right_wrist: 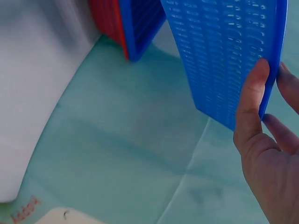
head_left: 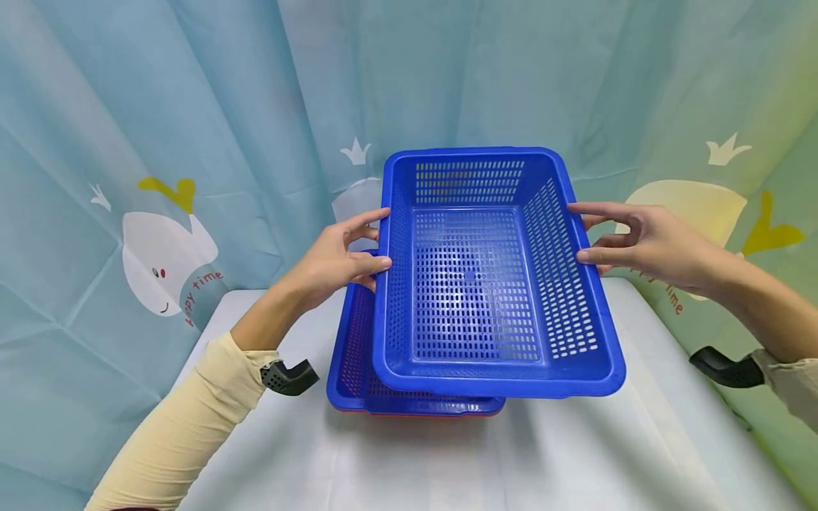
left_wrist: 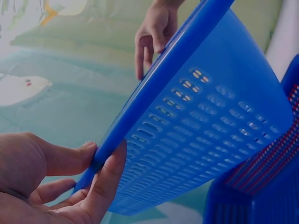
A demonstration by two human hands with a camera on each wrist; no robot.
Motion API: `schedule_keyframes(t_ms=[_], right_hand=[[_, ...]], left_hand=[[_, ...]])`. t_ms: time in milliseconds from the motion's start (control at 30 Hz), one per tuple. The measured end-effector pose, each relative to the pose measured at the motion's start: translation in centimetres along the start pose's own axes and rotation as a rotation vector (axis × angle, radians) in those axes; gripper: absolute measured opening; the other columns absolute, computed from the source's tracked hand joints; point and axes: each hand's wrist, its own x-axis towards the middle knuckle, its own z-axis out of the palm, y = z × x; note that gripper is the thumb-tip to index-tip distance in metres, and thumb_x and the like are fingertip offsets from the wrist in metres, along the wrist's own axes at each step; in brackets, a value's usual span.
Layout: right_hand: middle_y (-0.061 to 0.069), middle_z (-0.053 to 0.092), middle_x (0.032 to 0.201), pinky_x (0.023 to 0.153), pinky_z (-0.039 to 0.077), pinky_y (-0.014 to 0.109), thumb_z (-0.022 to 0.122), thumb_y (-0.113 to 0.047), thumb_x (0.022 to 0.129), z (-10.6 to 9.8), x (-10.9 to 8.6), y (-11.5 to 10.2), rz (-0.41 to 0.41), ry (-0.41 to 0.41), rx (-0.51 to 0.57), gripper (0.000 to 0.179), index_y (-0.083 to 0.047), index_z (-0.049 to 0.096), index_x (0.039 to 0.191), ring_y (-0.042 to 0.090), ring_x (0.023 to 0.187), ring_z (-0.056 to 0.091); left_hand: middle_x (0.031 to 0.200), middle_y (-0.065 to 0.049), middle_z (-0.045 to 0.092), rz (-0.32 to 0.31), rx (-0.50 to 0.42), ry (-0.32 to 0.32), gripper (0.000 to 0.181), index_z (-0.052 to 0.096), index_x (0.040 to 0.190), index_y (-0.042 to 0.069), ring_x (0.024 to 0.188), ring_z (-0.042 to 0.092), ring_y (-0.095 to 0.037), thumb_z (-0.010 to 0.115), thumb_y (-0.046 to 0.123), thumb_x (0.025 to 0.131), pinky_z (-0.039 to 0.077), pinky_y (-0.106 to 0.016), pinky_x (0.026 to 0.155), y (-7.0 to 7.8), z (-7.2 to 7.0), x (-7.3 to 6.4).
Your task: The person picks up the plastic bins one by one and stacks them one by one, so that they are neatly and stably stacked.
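A blue perforated plastic basket [head_left: 473, 284] is held up in the air, its open top tilted toward the head camera. My left hand [head_left: 335, 255] pinches its left rim between thumb and fingers; the left wrist view shows this grip [left_wrist: 70, 172] close up. On the opposite rim, my right hand [head_left: 645, 241] pinches the edge, thumb on one side and fingers on the other. Behind and below sits another blue basket [head_left: 415, 406], partly hidden by the raised one. Beneath that lower basket shows the red edge of a red basket [right_wrist: 106, 28].
The baskets stand over a white table [head_left: 409, 468]. Light blue-green curtains [head_left: 268, 106] with whale prints hang behind it and along both sides. A black wrist mount [head_left: 289, 377] sticks out from the left sleeve, and another black mount [head_left: 728, 367] from the right.
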Motion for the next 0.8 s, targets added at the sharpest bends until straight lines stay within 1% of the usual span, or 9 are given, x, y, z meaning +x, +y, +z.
schedule_keyframes(t_ms=[33, 100, 133, 167, 333, 433, 600, 800], right_hand=[[0.007, 0.055, 0.131, 0.056, 0.054, 0.023, 0.075, -0.014, 0.096, 0.3, 0.2, -0.3, -0.005, -0.006, 0.008, 0.069, -0.02, 0.044, 0.157, 0.022, 0.084, 0.075], [0.012, 0.053, 0.133, 0.067, 0.06, 0.025, 0.075, -0.013, 0.096, 1.0, 0.6, -0.8, -0.016, -0.019, 0.038, 0.07, -0.017, 0.043, 0.158, 0.022, 0.085, 0.075], [0.014, 0.052, 0.133, 0.073, 0.061, 0.026, 0.075, -0.012, 0.096, 1.3, 0.7, -0.9, -0.023, -0.026, 0.056, 0.07, -0.016, 0.042, 0.158, 0.022, 0.086, 0.075], [0.015, 0.052, 0.134, 0.075, 0.062, 0.027, 0.075, -0.011, 0.096, 1.6, 0.9, -1.0, -0.026, -0.03, 0.066, 0.07, -0.016, 0.042, 0.158, 0.022, 0.086, 0.075], [0.016, 0.052, 0.134, 0.076, 0.062, 0.029, 0.075, -0.01, 0.096, 2.6, 1.6, -1.4, -0.022, -0.05, 0.112, 0.071, -0.017, 0.042, 0.158, 0.021, 0.086, 0.075], [0.017, 0.053, 0.133, 0.077, 0.062, 0.03, 0.074, -0.008, 0.095, 3.1, 1.8, -1.6, -0.032, -0.059, 0.147, 0.069, -0.014, 0.043, 0.157, 0.022, 0.087, 0.075], [0.018, 0.053, 0.133, 0.079, 0.062, 0.031, 0.074, -0.009, 0.096, 3.6, 2.1, -1.6, -0.038, -0.078, 0.177, 0.069, -0.013, 0.043, 0.157, 0.024, 0.088, 0.075], [0.017, 0.054, 0.132, 0.079, 0.062, 0.03, 0.074, -0.01, 0.096, 4.2, 2.2, -1.5, -0.038, -0.073, 0.186, 0.067, -0.012, 0.045, 0.156, 0.027, 0.085, 0.075]], left_hand=[[0.128, -0.017, 0.052, -0.004, 0.01, 0.004, 0.074, 0.04, 0.159, 0.02, 0.087, 0.07, -0.025, 0.07, -0.001, 0.095, 0.062, -0.035, 0.069, 0.0, -0.4, -0.3], [0.129, -0.017, 0.052, -0.011, 0.019, 0.008, 0.074, 0.039, 0.159, 0.02, 0.087, 0.07, -0.025, 0.071, 0.0, 0.096, 0.062, -0.035, 0.07, -0.1, -1.0, -0.9], [0.13, -0.017, 0.052, -0.015, 0.026, 0.011, 0.074, 0.039, 0.159, 0.021, 0.086, 0.07, -0.026, 0.071, 0.001, 0.096, 0.062, -0.036, 0.07, -0.1, -1.3, -1.2], [0.13, -0.017, 0.052, -0.019, 0.038, 0.017, 0.074, 0.039, 0.159, 0.021, 0.086, 0.07, -0.026, 0.071, 0.002, 0.096, 0.062, -0.036, 0.071, 0.0, -1.6, -1.4], [0.133, -0.018, 0.051, -0.028, 0.052, 0.032, 0.074, 0.039, 0.159, 0.019, 0.084, 0.07, -0.027, 0.071, 0.001, 0.095, 0.063, -0.04, 0.073, 0.0, -2.7, -2.3], [0.135, -0.017, 0.05, -0.037, 0.052, 0.033, 0.074, 0.039, 0.159, 0.019, 0.083, 0.07, -0.027, 0.071, 0.0, 0.095, 0.063, -0.042, 0.074, -0.1, -3.1, -2.6], [0.135, -0.018, 0.049, -0.053, 0.048, 0.03, 0.074, 0.04, 0.159, 0.019, 0.083, 0.07, -0.025, 0.071, -0.002, 0.095, 0.063, -0.042, 0.074, -0.5, -3.7, -2.8], [0.135, -0.018, 0.048, -0.058, 0.05, 0.025, 0.075, 0.039, 0.159, 0.018, 0.082, 0.07, -0.025, 0.071, -0.002, 0.094, 0.063, -0.043, 0.075, -1.0, -4.1, -2.8]])
